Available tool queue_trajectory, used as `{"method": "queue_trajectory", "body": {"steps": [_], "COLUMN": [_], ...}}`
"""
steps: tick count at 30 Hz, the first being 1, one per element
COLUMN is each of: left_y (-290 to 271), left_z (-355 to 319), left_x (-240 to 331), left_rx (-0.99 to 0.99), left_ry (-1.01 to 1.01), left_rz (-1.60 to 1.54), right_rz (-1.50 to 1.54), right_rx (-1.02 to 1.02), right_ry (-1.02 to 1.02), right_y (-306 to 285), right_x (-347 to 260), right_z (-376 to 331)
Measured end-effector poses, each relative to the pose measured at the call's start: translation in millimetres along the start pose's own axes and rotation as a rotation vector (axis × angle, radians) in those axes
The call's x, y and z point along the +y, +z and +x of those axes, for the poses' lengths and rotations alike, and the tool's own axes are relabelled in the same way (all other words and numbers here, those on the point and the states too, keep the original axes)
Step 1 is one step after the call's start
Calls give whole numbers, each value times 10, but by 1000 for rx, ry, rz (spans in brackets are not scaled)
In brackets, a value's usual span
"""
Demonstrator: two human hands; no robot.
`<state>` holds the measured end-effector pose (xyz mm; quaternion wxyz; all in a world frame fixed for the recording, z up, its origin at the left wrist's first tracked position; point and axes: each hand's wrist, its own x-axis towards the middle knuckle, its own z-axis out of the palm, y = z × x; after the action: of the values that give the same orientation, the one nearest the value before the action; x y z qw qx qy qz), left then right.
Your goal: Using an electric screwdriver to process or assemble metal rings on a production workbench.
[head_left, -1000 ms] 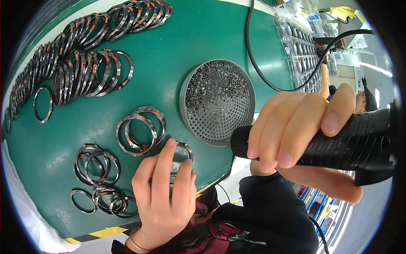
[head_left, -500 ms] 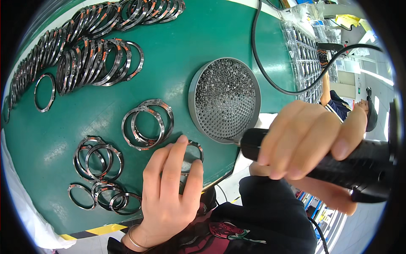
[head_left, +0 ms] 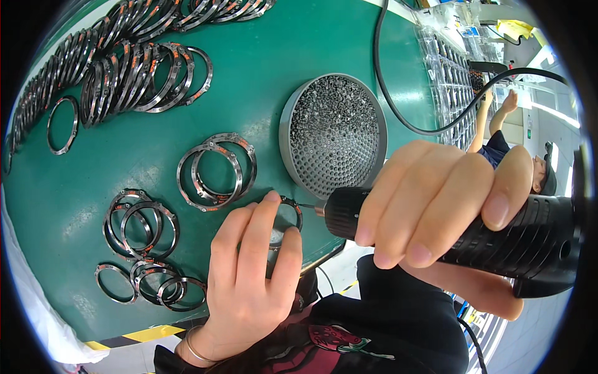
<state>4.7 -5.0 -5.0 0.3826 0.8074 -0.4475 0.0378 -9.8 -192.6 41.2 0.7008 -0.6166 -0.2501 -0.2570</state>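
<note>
My left hand (head_left: 252, 274) presses its fingers onto a small dark metal ring (head_left: 299, 215) at the front edge of the green table, holding it in place. Much of that ring is hidden beneath the fingers. In my right hand (head_left: 436, 196) lies a black electric screwdriver (head_left: 529, 240), gripped around its body and pointing left. Its thin bit reaches the right rim of the held ring; whether a screw sits at the tip is too small to tell. Just beyond stands a round grey dish (head_left: 286, 143) with a perforated plate, its far half covered in tiny screws (head_left: 330, 103).
Two overlapping rings (head_left: 240, 177) lie left of the dish. More loose rings (head_left: 149, 230) are at the near left, and long rows of rings (head_left: 118, 81) fill the far left. A black cable (head_left: 398, 118) loops behind the dish. Clear trays (head_left: 451, 81) and another person (head_left: 498, 146) are at right.
The screwdriver's bit has moved from the dish's near rim to the ring under my left hand. The view has shifted slightly. The other person's raised hand has come into sight.
</note>
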Motion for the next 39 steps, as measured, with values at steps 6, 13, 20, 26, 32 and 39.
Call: {"method": "queue_trajectory", "body": {"steps": [6, 13, 20, 26, 32, 39], "left_y": [41, 20, -27, -115, -323, -486], "left_z": [-9, -17, -5, 39, 221, 155], "left_x": [15, 12, -47, -49, -120, -192], "left_rx": [24, 9, 13, -8, 100, 27], "left_ry": [10, -10, -18, -11, -192, -278], "left_rz": [7, -15, -79, -45, 151, 124], "right_rz": [23, 3, -16, -107, 25, -146], "right_rx": [-88, -125, -226, 253, 311, 362], "right_ry": [8, 33, 99, -276, -211, -350], "right_y": [-49, -13, 22, 46, -133, -251], "right_x": [-15, -36, -49, 77, -173, -195], "right_z": [41, 68, 196, 232, 177, 191]}}
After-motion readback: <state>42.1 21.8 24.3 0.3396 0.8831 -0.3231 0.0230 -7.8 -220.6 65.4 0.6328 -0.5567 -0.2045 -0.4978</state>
